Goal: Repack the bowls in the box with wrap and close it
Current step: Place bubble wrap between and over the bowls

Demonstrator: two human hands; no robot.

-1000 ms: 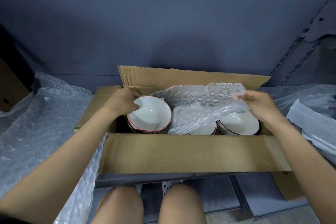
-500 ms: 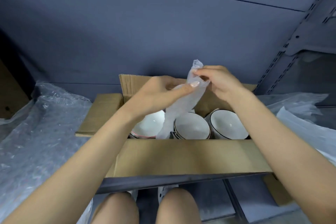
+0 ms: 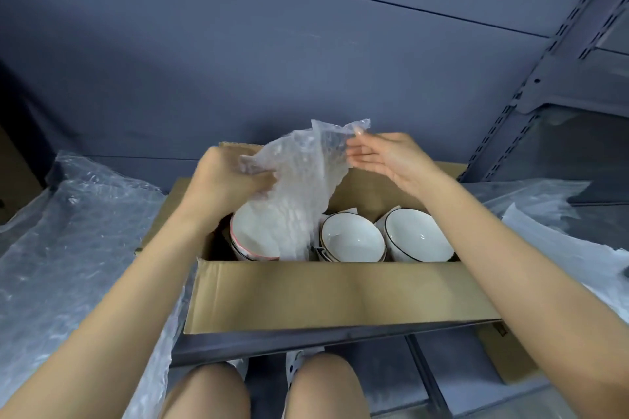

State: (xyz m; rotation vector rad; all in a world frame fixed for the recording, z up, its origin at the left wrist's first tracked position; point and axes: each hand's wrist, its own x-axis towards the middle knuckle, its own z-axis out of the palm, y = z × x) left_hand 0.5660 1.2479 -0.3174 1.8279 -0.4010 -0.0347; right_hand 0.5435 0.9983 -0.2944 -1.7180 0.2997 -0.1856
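The step in hand looks like spreading the sheet of bubble wrap (image 3: pixel 292 187) so it can go back over the bowls. To do it well, I would pull the two held edges apart until the sheet is flat, then lower it across all three stacks rather than bunching it on one side. The left hand (image 3: pixel 224 180) grips the wrap's left edge with curled fingers; the right hand (image 3: pixel 384 160) pinches the upper corner at the fingertips, the other fingers relaxed (the pinch is partly veiled by plastic). The wrap hangs between the hands, above the open box (image 3: pixel 340 296), its lower end draped into the pink-rimmed bowl (image 3: pixel 252 238). The two dark-rimmed bowls (image 3: pixel 354 238) sit uncovered beside it.
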